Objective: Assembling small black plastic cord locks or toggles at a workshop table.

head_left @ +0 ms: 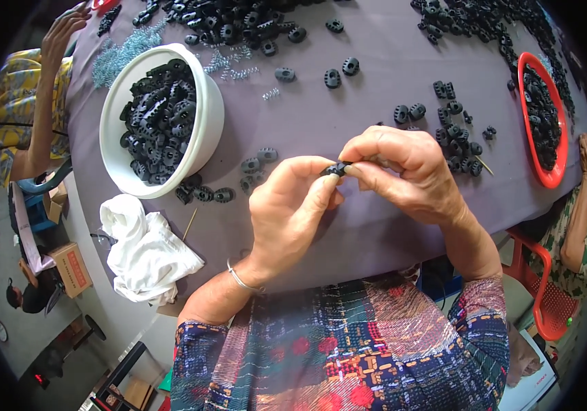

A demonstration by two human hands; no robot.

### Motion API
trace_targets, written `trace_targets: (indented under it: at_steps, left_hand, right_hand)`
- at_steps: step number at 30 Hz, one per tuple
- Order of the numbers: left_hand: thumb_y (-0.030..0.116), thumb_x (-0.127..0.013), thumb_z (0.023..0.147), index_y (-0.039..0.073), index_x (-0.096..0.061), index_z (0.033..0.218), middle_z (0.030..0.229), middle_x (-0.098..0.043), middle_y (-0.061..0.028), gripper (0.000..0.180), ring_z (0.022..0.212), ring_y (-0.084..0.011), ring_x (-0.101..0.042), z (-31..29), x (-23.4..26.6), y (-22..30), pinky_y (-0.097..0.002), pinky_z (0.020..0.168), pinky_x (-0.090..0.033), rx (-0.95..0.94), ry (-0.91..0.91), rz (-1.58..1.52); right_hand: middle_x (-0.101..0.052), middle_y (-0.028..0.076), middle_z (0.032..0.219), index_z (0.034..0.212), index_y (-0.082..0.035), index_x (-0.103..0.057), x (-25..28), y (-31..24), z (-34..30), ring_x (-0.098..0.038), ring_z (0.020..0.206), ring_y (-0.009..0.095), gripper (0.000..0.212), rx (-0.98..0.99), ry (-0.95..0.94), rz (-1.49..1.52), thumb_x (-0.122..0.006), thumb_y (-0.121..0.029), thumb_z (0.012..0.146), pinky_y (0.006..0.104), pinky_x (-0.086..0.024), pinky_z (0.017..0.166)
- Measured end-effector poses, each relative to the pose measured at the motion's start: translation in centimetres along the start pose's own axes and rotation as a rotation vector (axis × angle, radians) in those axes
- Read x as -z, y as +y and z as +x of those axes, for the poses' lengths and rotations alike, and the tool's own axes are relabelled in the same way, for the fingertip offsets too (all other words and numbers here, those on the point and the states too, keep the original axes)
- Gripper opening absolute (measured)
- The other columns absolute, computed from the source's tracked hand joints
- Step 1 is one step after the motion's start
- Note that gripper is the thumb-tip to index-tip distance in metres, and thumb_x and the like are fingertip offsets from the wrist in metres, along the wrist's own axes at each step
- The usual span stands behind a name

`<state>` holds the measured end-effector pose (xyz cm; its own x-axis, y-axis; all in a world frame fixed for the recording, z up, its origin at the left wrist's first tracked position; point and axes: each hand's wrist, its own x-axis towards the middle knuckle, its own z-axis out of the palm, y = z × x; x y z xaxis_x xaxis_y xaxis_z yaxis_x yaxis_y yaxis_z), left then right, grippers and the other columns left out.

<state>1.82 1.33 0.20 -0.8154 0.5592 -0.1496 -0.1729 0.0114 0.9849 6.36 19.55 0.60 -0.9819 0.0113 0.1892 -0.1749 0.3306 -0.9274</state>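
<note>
The person's left hand [286, 209] pinches a small, black, ridged plastic part [334, 169] between thumb and forefinger, above the grey-purple cloth-covered worktop [375, 250]. The right hand [410, 175] has thumb and fingertips closed on its three o'clock end. The step in hand looks like close fingertip work on this one part; the fingers hide its details. The next move seems to call for a steady left pinch and fine right-hand alignment. From the hands, a round white plastic bowl [212, 113] of black parts stands between nine and ten o'clock, thin silvery coil springs [125, 55] lie at ten.
</note>
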Motion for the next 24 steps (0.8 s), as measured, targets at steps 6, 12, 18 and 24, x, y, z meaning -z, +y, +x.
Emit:
trace_targets:
  at_steps: [6,12,18,24]
  left_hand:
    - [0.0,-0.061,0.089,-0.005,-0.06,0.103,0.09,-0.067,-0.0094,0.016,0.075,-0.0119,-0.064,0.3,0.9,0.4,-0.0239,0.067,-0.053,0.074,-0.015,-0.216]
    - [0.004,-0.06,0.09,-0.005,-0.061,0.105,0.095,-0.068,-0.0133,0.017,0.078,-0.0144,-0.065,0.4,1.7,0.8,-0.0256,0.069,-0.054,0.207,-0.077,-0.375]
    - [0.009,-0.058,0.092,-0.004,-0.062,0.106,0.099,-0.067,-0.0135,0.019,0.083,-0.0148,-0.065,0.6,1.9,0.8,-0.025,0.071,-0.054,0.327,-0.205,-0.545]
    - [0.011,-0.057,0.093,-0.004,-0.063,0.106,0.097,-0.067,-0.0128,0.021,0.083,-0.0144,-0.065,0.7,1.8,1.0,-0.0247,0.07,-0.053,0.332,-0.216,-0.504]
  right_hand:
    - [-0.062,0.014,0.089,0.101,0.001,-0.058,-0.8,-0.9,-0.2,-0.062,0.078,0.029,0.031,0.14,0.032,-0.152,-0.067,0.001,0.072,0.0348,-0.052,0.068]
    - [-0.058,0.018,0.097,0.107,0.005,-0.053,-2.0,-1.7,-0.9,-0.06,0.085,0.033,0.042,0.212,0.092,-0.245,-0.07,0.001,0.069,0.0379,-0.053,0.072]
    - [-0.057,0.019,0.097,0.109,0.007,-0.052,-2.5,-1.4,-1.1,-0.06,0.086,0.033,0.046,0.278,0.143,-0.376,-0.071,-0.002,0.068,0.0381,-0.053,0.072]
    - [-0.058,0.017,0.094,0.108,0.006,-0.053,-2.2,-0.8,-0.6,-0.061,0.083,0.032,0.048,0.394,0.137,-0.409,-0.072,-0.002,0.065,0.0379,-0.053,0.069]
